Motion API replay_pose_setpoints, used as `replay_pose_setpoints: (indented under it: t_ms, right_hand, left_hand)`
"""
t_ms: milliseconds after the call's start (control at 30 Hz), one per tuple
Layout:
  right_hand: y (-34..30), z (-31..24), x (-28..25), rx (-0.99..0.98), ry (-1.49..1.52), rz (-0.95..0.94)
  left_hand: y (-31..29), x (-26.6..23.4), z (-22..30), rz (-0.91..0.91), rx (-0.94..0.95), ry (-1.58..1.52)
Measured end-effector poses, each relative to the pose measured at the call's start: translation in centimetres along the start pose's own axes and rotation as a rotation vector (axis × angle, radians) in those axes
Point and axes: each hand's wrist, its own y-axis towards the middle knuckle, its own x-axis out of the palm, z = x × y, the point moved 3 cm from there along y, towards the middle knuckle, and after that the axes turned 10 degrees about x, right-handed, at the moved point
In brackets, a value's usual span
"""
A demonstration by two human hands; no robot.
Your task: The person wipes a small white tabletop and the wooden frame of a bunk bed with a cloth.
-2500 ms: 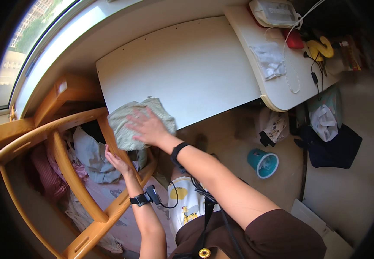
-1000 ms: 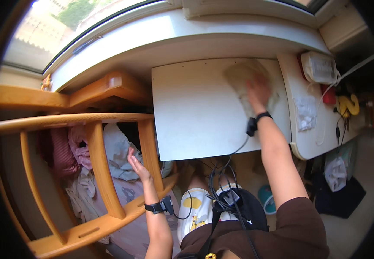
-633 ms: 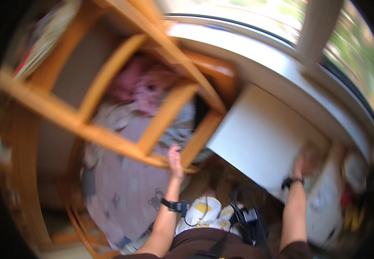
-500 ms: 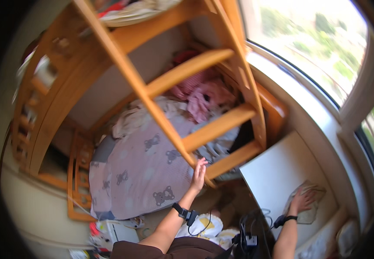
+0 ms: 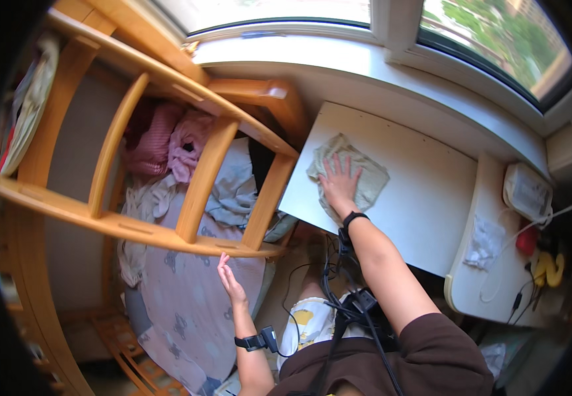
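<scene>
My right hand (image 5: pixel 341 183) lies flat with spread fingers on a crumpled pale grey-green cloth (image 5: pixel 369 179). The cloth rests on a white tabletop (image 5: pixel 425 198), at its end closest to the bunk bed's wooden ladder (image 5: pixel 200 178). Raised beside the ladder's lower rail, my left hand (image 5: pixel 232 282) is open and empty, its fingers stretched out. Its fingertips are close to the rail; whether they touch it I cannot tell.
Behind the ladder, the lower bunk holds a bear-patterned sheet (image 5: pixel 187 297) and pink bedding (image 5: pixel 170 135). A windowsill (image 5: pixel 299 49) runs behind the tabletop. Right of it, a white side surface (image 5: pixel 461 290) bears a plastic container (image 5: pixel 528 191), a white bag (image 5: pixel 483 243) and cables.
My view has turned toward the window and tabletop. My right hand and the cloth have moved across the tabletop toward the ladder. My left hand stays near the ladder's lower rail.
</scene>
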Motion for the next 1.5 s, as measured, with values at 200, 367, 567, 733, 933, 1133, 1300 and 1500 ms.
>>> replay_pose_setpoints:
  t_ms: [200,367,567,733,933,1133,1300,1500]
  right_hand:
    - [5.0,1.8,1.2,-0.032,-0.025,0.033]
    - [7.9,0.8,3.1,0.037,-0.026,0.071]
    - [10.1,2.0,2.3,-0.034,0.054,0.124]
    - [9.5,10.7,-0.7,0.158,-0.054,0.239]
    - [1.0,31.0,-5.3,0.746,-0.364,0.397]
    - [-5.9,36.1,-7.7,1.091,-0.131,0.305]
    - [-5.3,33.3,-6.8,1.021,-0.327,0.375]
    - [0.4,15.1,-1.5,0.515,-0.196,0.215]
  left_hand:
    - [1.3,5.7,0.0,-0.141,0.015,-0.023]
    - [3.1,5.8,-2.0,-0.258,-0.082,-0.018]
    - [7.0,7.7,-3.0,-0.318,-0.084,-0.027]
    - [9.7,10.4,-1.7,-0.364,-0.1,-0.06]
    - [9.2,16.5,-1.2,-0.519,-0.106,-0.155]
    - [7.8,16.8,-2.3,-0.585,-0.016,-0.126]
    - [7.8,15.3,-3.6,-0.613,0.01,-0.089]
    - [8.3,13.1,-4.3,-0.549,-0.057,-0.109]
